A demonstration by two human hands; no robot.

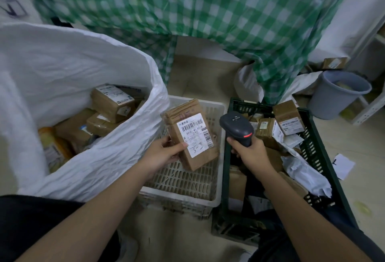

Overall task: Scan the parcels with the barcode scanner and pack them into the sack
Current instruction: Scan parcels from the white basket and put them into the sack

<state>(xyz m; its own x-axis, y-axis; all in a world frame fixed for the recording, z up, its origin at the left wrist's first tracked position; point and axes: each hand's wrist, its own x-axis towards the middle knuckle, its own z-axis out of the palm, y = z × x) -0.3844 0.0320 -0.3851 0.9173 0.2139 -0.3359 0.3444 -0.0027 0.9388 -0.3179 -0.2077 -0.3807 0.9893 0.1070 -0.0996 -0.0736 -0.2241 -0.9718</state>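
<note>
Above the white slatted crate point(210, 180) in the middle of the floor, the left hand point(164, 153) grips a brown paper parcel point(190, 134) by its lower left edge, thumb across the front near the white shipping label point(195, 134), which faces up with a barcode and a handwritten "3-3". Just to the right, the right hand point(249, 150) is curled round the handle of a dark barcode scanner point(236, 125), whose head points away from the person, level with the parcel and apart from it; a red mark shows on the scanner's body. Below that hand stands a dark green crate point(312, 136) holding more brown parcels with labels, among them one point(288, 118) propped against its far rim, and crumpled white packaging point(306, 172) along its right side. To the left, a large white sack point(100, 157) stands open, touching the white crate, with several brown parcels point(113, 102) lying inside. Behind hangs a green and white checked cloth point(229, 11), blurred. A grey bucket point(337, 95) stands on the floor at right, and a white paper slip point(343, 165) lies beside the green crate.
</note>
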